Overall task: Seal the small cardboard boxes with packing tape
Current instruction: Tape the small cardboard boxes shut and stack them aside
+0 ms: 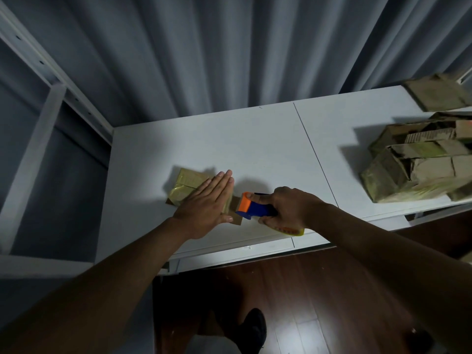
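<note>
A small cardboard box [185, 186] lies on the white table [255, 144], its top glossy with tape. My left hand [207, 204] rests flat on the box's near right part, fingers straight and together, covering much of the lid. Right beside it my right hand [287, 209] grips a blue and orange tape dispenser [251, 205], whose orange front touches the box's right end. A yellowish tape roll [293, 230] peeks out under that hand.
A pile of several small cardboard boxes [419, 164] sits at the table's right end, with another box [438, 93] behind it. Grey curtains hang behind the table. A white metal shelf frame [48, 118] stands at left. Wooden floor and my shoe [252, 328] lie below.
</note>
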